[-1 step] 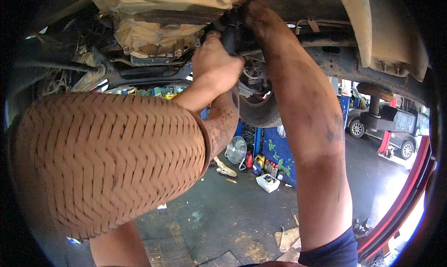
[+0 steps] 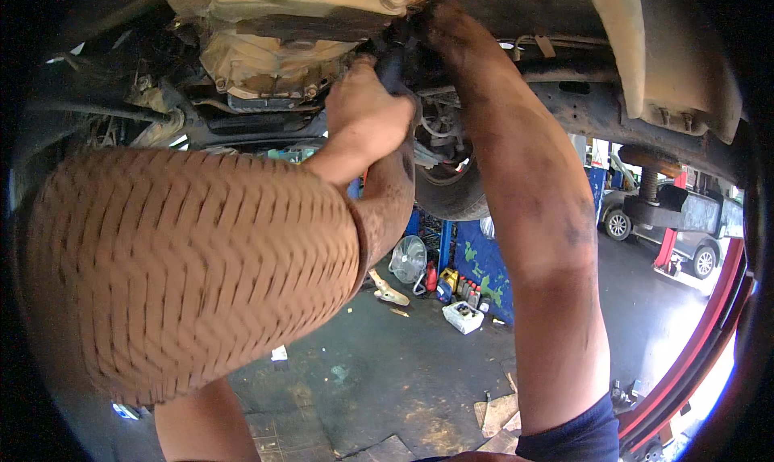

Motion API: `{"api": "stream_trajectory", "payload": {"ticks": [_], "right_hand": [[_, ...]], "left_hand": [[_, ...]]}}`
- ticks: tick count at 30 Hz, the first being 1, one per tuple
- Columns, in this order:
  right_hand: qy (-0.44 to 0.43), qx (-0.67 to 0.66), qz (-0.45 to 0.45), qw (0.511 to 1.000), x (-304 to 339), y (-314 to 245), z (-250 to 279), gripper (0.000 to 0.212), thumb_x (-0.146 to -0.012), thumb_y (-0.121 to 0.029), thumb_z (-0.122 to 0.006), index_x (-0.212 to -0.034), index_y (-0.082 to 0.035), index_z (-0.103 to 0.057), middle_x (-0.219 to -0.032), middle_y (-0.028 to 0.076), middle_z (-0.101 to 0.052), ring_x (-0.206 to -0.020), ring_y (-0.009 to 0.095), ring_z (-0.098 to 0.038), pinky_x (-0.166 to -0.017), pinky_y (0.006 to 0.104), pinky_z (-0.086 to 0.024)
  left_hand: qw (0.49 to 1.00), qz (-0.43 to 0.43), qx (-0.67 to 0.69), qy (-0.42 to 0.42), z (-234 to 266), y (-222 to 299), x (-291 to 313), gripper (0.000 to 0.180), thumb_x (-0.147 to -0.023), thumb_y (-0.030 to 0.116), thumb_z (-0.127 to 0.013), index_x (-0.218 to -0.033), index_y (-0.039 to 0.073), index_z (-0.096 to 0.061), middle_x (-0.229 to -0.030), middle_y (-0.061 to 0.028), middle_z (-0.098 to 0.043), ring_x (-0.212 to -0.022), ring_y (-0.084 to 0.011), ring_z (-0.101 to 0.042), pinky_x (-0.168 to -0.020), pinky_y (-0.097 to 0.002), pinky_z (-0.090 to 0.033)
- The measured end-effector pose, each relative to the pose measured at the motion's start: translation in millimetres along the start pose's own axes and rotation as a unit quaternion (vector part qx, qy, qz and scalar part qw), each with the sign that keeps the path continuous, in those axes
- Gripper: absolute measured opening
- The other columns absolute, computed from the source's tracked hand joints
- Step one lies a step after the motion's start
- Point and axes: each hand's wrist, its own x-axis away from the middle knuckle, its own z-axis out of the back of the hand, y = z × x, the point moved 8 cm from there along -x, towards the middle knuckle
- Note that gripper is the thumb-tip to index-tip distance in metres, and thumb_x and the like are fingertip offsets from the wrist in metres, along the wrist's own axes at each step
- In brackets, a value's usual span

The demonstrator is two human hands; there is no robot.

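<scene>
Overhead, my left hand (image 2: 364, 107) is raised beside the dirty tan casing (image 2: 274, 63) of a vehicle's underside. Its fingers are curled closed at a dark part (image 2: 393, 63); what they grip is hidden. My right hand (image 2: 445, 28) reaches up to the right of that spot, its fingers lost in shadow among the parts. From the left comes another person's arm in a brown, zigzag-textured sleeve (image 2: 201, 268), crossing in front of my left forearm. That person's bare forearm (image 2: 389, 208) rises behind my left hand, and their hand is hidden.
A tyre (image 2: 451, 192) hangs beyond the hands. Below it stand a fan (image 2: 409, 258), bottles (image 2: 468, 291) and a white container (image 2: 463, 318) by a blue panel. A lift arm pad (image 2: 653, 208) supports the right side. Cardboard (image 2: 500, 414) lies on the floor.
My left hand has shifted slightly left. The other person's brown sleeve has risen a little, and their forearm has moved slightly. My right arm stays nearly still.
</scene>
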Motion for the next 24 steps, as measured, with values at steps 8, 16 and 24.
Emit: {"api": "stream_trajectory", "payload": {"ticks": [8, 16, 24], "right_hand": [[-0.007, 0.002, 0.0, 1.0, 1.8, 12.6, -4.7, 0.028, -0.096, -0.022, -0.064, -0.116, -0.003, -0.069, -0.109, 0.015, -0.072, -0.105, 0.028, -0.067, -0.089, 0.0407, -0.055], [-0.056, 0.081, -0.08, 0.992, 35.4, 23.5, -33.1, 0.028, -0.096, -0.022, -0.065, -0.116, -0.002, -0.069, -0.108, 0.015, -0.073, -0.105, 0.028, -0.067, -0.088, 0.0406, -0.055], [0.083, 0.049, 0.001, 0.995, 161.9, -18.9, -39.1, 0.032, -0.094, -0.027, -0.069, -0.107, 0.003, -0.068, -0.098, 0.027, -0.071, -0.094, 0.043, -0.069, -0.085, 0.0453, -0.056]], "left_hand": [[0.985, -0.125, -0.106, -0.055, 33.9, 5.7, -8.9, 0.041, -0.082, 0.017, -0.071, -0.114, -0.008, -0.067, -0.115, -0.0323, -0.069, -0.114, -0.045, -0.067, -0.099, -0.0479, -0.054], [0.979, -0.131, -0.145, -0.065, 28.4, -0.5, -13.5, 0.045, -0.087, 0.018, -0.07, -0.121, -0.009, -0.06, -0.12, -0.0343, -0.066, -0.119, -0.0466, -0.063, -0.103, -0.0495, -0.051], [0.985, -0.141, -0.061, -0.074, 12.3, -25.0, -34.4, 0.04, -0.09, 0.023, -0.067, -0.118, -0.005, -0.062, -0.11, -0.0339, -0.069, -0.111, -0.0487, -0.066, -0.095, -0.0509, -0.051]]}}
